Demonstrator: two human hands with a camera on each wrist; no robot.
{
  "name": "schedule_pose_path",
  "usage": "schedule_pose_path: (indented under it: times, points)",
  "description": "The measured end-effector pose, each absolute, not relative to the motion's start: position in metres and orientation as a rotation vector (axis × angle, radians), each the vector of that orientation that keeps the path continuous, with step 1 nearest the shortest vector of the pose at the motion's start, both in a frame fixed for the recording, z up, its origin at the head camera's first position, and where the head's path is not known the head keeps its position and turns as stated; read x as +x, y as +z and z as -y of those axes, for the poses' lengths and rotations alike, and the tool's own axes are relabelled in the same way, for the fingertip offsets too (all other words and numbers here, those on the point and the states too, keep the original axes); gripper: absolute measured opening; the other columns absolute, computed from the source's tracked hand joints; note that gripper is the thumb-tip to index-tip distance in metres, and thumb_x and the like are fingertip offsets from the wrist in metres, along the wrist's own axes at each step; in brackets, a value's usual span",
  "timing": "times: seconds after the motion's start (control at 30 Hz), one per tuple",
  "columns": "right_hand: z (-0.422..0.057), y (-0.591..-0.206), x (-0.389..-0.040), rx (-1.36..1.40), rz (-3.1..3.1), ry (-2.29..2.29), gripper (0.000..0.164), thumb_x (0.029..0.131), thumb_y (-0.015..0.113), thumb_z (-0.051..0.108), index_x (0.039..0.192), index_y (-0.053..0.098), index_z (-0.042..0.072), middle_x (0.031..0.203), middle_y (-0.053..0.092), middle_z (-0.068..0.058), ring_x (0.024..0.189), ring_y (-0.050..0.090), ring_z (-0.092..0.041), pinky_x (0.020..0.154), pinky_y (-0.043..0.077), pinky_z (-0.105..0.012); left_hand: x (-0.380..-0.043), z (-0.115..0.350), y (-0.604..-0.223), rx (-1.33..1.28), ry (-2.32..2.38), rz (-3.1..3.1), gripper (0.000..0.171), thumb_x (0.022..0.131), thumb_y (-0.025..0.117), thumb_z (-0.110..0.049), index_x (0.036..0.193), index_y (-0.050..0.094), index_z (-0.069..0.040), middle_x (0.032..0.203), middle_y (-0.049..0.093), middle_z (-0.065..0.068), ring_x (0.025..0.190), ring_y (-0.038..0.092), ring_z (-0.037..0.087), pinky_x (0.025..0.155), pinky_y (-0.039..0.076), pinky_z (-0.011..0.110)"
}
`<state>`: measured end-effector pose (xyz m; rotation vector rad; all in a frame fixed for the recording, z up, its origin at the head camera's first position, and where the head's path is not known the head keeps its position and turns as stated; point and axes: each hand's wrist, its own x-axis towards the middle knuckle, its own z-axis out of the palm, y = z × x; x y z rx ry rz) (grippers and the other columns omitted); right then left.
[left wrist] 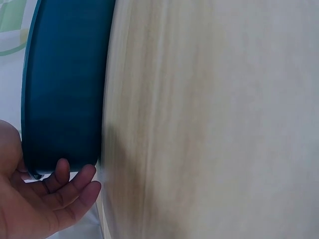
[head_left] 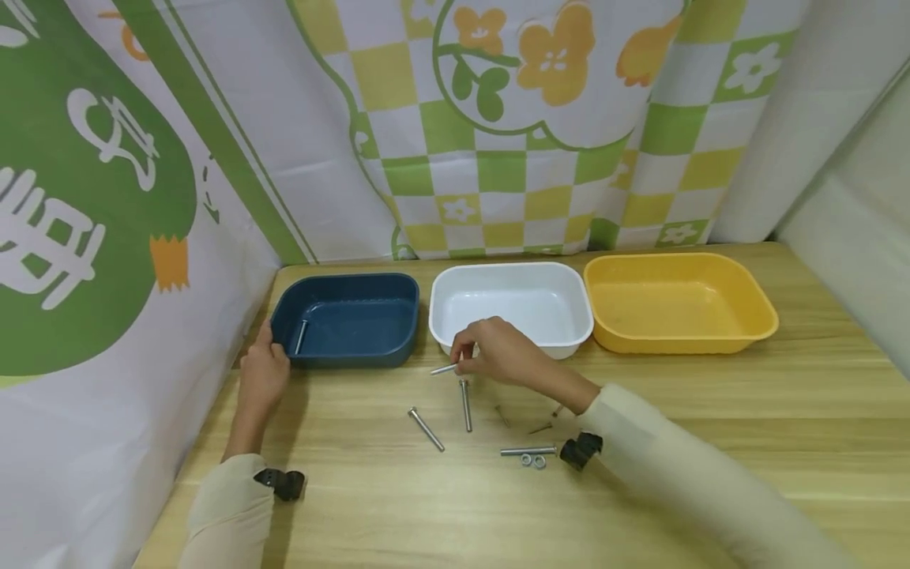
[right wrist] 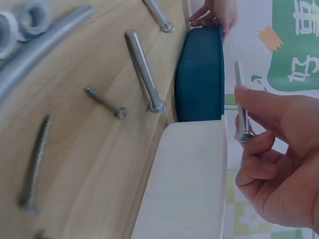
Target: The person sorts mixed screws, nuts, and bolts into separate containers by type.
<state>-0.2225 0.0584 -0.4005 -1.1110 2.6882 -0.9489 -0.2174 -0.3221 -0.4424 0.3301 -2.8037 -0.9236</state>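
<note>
My right hand point(head_left: 501, 352) pinches a silver bolt point(right wrist: 241, 102) between thumb and fingers, just in front of the white bin point(right wrist: 182, 179). With its fingers against the end wall and the thumb by the rim, my left hand point(left wrist: 47, 194) holds the near left corner of the dark blue bin point(left wrist: 67, 84). One bolt point(head_left: 302, 337) lies inside that bin. On the table below my right hand are two loose bolts, an upright-lying bolt point(head_left: 465, 405) and a slanted bolt point(head_left: 426, 429). Another bolt point(head_left: 528, 451) lies beside two hex nuts point(head_left: 533, 461).
Several small screws point(head_left: 540, 428) lie on the wooden table point(head_left: 370, 506) under my right forearm. A yellow bin point(head_left: 682, 345) stands right of the white one, nearly touching it. A patterned cloth point(head_left: 498, 170) hangs behind the bins, and another covers the left side.
</note>
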Motion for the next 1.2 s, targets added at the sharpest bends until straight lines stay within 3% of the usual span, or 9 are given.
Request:
schedule_pose_path:
  times: [0.5, 0.77, 1.2]
  points:
    - [-0.004, -0.403, -0.247, -0.954, -2.887, -0.996, 0.002, 0.084, 0.079, 0.013, 0.087, 0.079, 0.012, 0.078, 0.068, 0.004, 0.073, 0.062, -0.015, 0.064, 0.049, -0.031, -0.223, 0.324, -0.448, 0.299, -0.856, 2.766, 0.056, 0.1, 0.032, -0.006, 0.154, 0.026, 0.007, 0.144, 0.04, 0.035, 0.118, 0.048, 0.059, 0.097, 0.037, 0.065]
    - [0.025, -0.399, -0.261, -0.923, -2.92, -0.864, 0.004, 0.087, 0.079, 0.019, 0.088, 0.077, 0.016, 0.081, 0.066, 0.004, 0.077, 0.062, -0.015, 0.064, 0.051, -0.036, -0.224, 0.325, -0.449, 0.309, -0.832, 2.75, 0.055, 0.101, 0.033, -0.005, 0.154, 0.028, 0.007, 0.147, 0.041, 0.031, 0.116, 0.049, 0.059, 0.097, 0.038, 0.064]
    - [0.047, -0.407, -0.27, -0.906, -2.872, -0.806, 0.004, 0.089, 0.077, 0.02, 0.09, 0.077, 0.016, 0.081, 0.067, 0.005, 0.077, 0.062, -0.015, 0.064, 0.051, -0.036, -0.226, 0.324, -0.452, 0.332, -0.77, 2.766, 0.055, 0.1, 0.034, -0.006, 0.153, 0.029, 0.007, 0.137, 0.047, 0.037, 0.11, 0.053, 0.059, 0.091, 0.041, 0.066]
